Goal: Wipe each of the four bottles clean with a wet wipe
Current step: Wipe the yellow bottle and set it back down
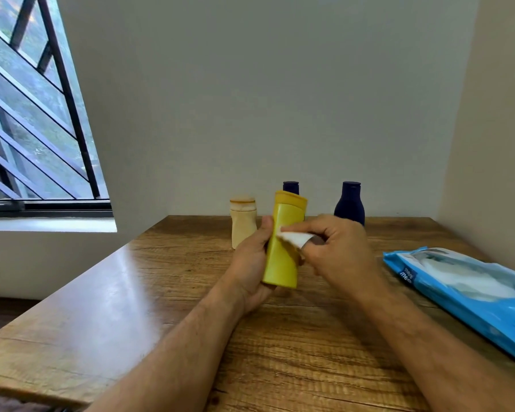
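Note:
My left hand [250,263] grips a yellow bottle [283,251] upright above the table, thumb along its left side. My right hand [339,251] pinches a white wet wipe [295,237] and presses it against the yellow bottle's right face. Behind stand a cream bottle [243,223] at the left, a dark blue bottle [290,187] mostly hidden by the yellow one, and another dark blue bottle [349,203] at the right.
A blue pack of wet wipes [470,289] lies on the wooden table [131,292] at the right. The table stands in a corner, walls behind and at the right. A barred window [33,114] is at the left.

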The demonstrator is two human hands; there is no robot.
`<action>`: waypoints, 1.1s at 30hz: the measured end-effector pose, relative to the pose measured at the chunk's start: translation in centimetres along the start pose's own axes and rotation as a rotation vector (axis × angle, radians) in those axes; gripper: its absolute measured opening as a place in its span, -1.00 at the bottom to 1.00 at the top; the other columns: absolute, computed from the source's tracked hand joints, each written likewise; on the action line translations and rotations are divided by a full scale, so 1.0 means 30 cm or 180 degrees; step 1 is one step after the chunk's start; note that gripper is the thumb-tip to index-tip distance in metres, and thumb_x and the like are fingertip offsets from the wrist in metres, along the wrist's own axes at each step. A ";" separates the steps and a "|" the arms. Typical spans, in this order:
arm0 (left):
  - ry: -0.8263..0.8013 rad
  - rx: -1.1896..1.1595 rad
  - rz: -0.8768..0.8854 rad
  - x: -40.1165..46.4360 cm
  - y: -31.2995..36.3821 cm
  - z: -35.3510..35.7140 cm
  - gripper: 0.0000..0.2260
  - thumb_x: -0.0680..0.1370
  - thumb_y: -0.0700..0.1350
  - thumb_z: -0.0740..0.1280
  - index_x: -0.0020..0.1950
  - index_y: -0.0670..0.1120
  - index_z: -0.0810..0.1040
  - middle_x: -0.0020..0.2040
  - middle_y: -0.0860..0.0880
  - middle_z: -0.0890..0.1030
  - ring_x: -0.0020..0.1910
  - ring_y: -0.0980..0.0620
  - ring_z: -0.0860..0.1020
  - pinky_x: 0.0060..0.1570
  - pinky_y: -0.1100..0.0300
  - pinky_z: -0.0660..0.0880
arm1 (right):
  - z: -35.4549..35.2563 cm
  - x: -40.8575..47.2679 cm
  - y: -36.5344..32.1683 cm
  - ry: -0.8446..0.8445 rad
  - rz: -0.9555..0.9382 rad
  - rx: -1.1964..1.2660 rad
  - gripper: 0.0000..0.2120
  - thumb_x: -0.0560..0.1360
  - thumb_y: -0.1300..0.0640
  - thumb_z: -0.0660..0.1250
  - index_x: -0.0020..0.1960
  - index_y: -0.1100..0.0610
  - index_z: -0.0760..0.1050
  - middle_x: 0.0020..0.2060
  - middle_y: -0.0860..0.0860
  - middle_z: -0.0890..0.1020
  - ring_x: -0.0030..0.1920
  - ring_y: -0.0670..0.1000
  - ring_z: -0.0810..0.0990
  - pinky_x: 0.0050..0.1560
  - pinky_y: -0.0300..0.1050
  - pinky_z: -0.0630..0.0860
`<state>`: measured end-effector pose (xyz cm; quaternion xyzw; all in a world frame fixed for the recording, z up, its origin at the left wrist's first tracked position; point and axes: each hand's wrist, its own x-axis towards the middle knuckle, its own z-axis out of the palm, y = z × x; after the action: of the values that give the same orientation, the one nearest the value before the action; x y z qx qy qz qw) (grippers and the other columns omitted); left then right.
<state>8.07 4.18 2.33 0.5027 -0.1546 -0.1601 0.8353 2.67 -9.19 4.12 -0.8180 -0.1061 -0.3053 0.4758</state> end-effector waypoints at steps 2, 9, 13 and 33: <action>-0.0056 0.0128 -0.0078 -0.001 -0.010 0.002 -0.57 0.67 0.14 0.14 0.19 -0.15 0.61 0.04 -0.21 0.69 -0.02 -0.13 0.62 0.13 -0.06 0.53 | -0.009 0.004 0.002 0.0306 -0.0021 0.0000 -0.79 0.48 0.19 0.41 0.00 -0.09 0.69 -0.15 -0.14 0.63 -0.23 -0.20 0.57 -0.35 -0.41 0.46; -0.0002 -0.0256 -0.0078 0.005 0.001 -0.017 -0.45 0.66 0.19 0.09 0.16 -0.26 0.61 0.08 -0.25 0.67 0.04 -0.16 0.66 0.09 -0.06 0.59 | 0.009 -0.021 -0.031 -0.1255 0.0403 -0.0007 -0.81 0.45 0.18 0.46 -0.06 -0.10 0.72 -0.10 -0.19 0.62 -0.27 -0.13 0.50 -0.47 -0.40 0.42; 0.0069 -0.0228 -0.0051 0.014 -0.002 -0.021 -0.44 0.65 0.20 0.10 0.26 -0.25 0.56 0.18 -0.27 0.65 0.17 -0.20 0.63 0.19 -0.09 0.57 | -0.004 -0.014 -0.020 -0.1321 0.0375 -0.0196 -0.79 0.41 0.24 0.46 -0.10 -0.06 0.73 -0.23 -0.25 0.66 -0.24 -0.25 0.49 -0.39 -0.52 0.39; -0.0169 0.0280 0.0704 0.021 -0.009 -0.022 -0.60 0.50 -0.06 0.42 0.32 -0.11 0.53 0.20 -0.22 0.65 0.06 -0.18 0.64 0.05 -0.14 0.59 | -0.039 0.004 -0.009 -0.0005 -0.0134 0.0351 -0.75 0.44 0.38 0.36 -0.08 0.09 0.70 -0.26 -0.10 0.66 -0.41 -0.24 0.56 -0.47 -0.43 0.41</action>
<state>8.90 4.31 1.84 0.5144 -0.2381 -0.0734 0.8206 2.16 -10.06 4.81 -0.7884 -0.1403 -0.3083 0.5135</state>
